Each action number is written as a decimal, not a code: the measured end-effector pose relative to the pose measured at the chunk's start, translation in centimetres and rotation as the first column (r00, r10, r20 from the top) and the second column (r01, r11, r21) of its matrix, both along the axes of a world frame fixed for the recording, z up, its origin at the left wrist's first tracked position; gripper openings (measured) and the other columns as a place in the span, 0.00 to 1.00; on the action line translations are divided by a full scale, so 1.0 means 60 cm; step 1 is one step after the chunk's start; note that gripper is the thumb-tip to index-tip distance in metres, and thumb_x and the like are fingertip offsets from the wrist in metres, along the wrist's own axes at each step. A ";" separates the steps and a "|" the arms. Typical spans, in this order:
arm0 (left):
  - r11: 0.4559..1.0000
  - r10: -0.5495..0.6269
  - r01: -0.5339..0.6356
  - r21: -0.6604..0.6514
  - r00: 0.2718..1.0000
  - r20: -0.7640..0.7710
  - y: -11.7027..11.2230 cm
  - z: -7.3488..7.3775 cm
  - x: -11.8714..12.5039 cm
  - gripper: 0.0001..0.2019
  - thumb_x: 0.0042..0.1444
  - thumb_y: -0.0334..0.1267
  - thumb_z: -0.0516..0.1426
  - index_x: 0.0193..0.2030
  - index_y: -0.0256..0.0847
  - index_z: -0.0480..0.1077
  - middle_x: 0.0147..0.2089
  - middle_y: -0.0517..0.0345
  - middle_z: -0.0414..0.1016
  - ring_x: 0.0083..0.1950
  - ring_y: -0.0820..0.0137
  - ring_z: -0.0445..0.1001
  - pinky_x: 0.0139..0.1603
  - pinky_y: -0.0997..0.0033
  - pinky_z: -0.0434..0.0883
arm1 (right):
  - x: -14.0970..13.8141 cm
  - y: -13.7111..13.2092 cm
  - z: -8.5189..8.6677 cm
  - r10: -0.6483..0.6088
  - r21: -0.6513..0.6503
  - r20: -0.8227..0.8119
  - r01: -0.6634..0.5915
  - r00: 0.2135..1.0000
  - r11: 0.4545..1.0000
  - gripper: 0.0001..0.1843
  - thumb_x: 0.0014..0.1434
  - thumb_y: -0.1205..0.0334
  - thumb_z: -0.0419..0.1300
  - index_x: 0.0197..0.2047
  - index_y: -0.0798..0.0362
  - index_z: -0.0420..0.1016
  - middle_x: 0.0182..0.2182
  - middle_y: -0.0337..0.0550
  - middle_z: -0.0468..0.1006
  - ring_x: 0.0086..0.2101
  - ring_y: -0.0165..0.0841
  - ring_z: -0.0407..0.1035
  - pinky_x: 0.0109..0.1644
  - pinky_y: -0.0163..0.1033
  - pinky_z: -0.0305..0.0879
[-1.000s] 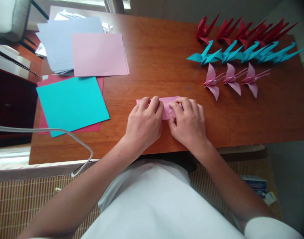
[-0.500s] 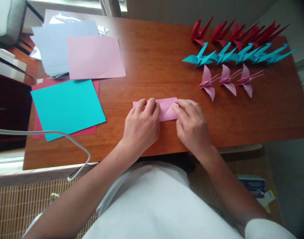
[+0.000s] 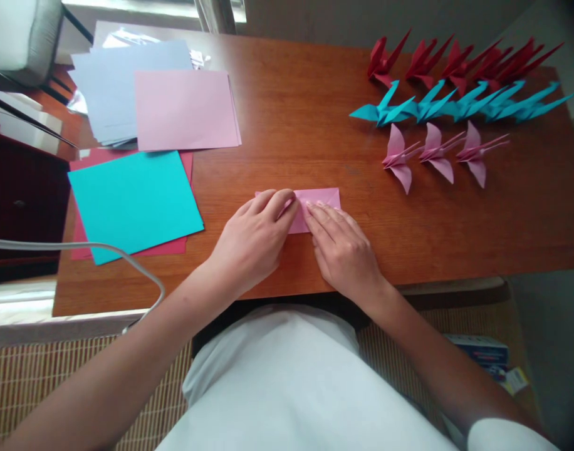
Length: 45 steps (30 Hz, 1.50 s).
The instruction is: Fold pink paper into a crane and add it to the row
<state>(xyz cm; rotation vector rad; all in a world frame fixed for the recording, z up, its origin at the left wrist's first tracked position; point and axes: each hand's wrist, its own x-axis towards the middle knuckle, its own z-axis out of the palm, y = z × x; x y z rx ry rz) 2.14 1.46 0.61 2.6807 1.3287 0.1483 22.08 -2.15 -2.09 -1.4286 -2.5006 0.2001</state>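
A folded strip of pink paper (image 3: 327, 198) lies flat on the wooden table (image 3: 287, 119), close to its front edge, with crease lines showing near its right end. My left hand (image 3: 254, 241) covers most of the strip's left half, fingers bent and closed on it; the thumb is mostly hidden. From the right, my right hand (image 3: 346, 250) rests with fingers stretched out side by side, their tips pressing the paper near its middle, close to the left fingertips.
Pink paper cranes (image 3: 437, 153), blue cranes (image 3: 475, 103) and red cranes (image 3: 430, 62) stand in rows at the right. Pink sheets (image 3: 188, 109), grey sheets (image 3: 111, 94), turquoise sheets (image 3: 139, 203) and red sheets (image 3: 83, 241) lie at the left. A white cable (image 3: 141, 269) crosses the front-left corner.
My right hand has left the strip's right end and slid left to its middle, its fingers now flatter. My left hand stays on the paper, and the view has shifted slightly.
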 end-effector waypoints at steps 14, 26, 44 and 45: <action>0.999 0.047 -0.047 0.007 0.999 0.020 -0.093 0.003 0.004 0.29 0.69 0.40 0.49 0.72 0.25 0.58 0.77 0.37 0.55 0.77 0.49 0.53 0.77 0.50 0.55 | -0.003 0.001 -0.001 -0.002 -0.007 -0.031 0.002 1.000 1.000 0.26 0.70 0.70 0.48 0.69 0.60 0.65 0.69 0.53 0.67 0.69 0.44 0.59 0.74 0.55 0.56; 0.998 -0.016 0.017 -0.059 1.000 0.025 -0.099 -0.028 0.001 0.51 0.61 0.70 0.49 0.76 0.25 0.50 0.79 0.31 0.45 0.80 0.40 0.41 0.77 0.43 0.48 | 0.035 -0.046 0.006 0.021 -0.094 0.106 -0.011 0.994 0.996 0.39 0.68 0.46 0.54 0.73 0.61 0.56 0.74 0.58 0.53 0.73 0.49 0.47 0.74 0.60 0.50; 0.987 0.159 -0.159 0.008 0.986 -0.054 -0.140 0.000 -0.075 0.44 0.67 0.59 0.51 0.79 0.31 0.41 0.78 0.36 0.50 0.79 0.43 0.48 0.75 0.39 0.52 | 0.047 -0.056 0.002 -0.051 -0.068 0.068 0.056 0.996 0.996 0.39 0.69 0.48 0.54 0.75 0.58 0.49 0.73 0.58 0.56 0.72 0.49 0.50 0.74 0.63 0.50; 0.985 0.170 -0.169 0.022 0.985 -0.040 -0.141 0.002 -0.069 0.44 0.67 0.58 0.51 0.78 0.30 0.41 0.78 0.35 0.49 0.79 0.43 0.48 0.75 0.39 0.52 | 0.046 -0.057 0.001 -0.055 -0.067 0.068 0.060 0.996 0.996 0.39 0.69 0.49 0.54 0.75 0.58 0.49 0.73 0.58 0.56 0.72 0.49 0.50 0.74 0.63 0.50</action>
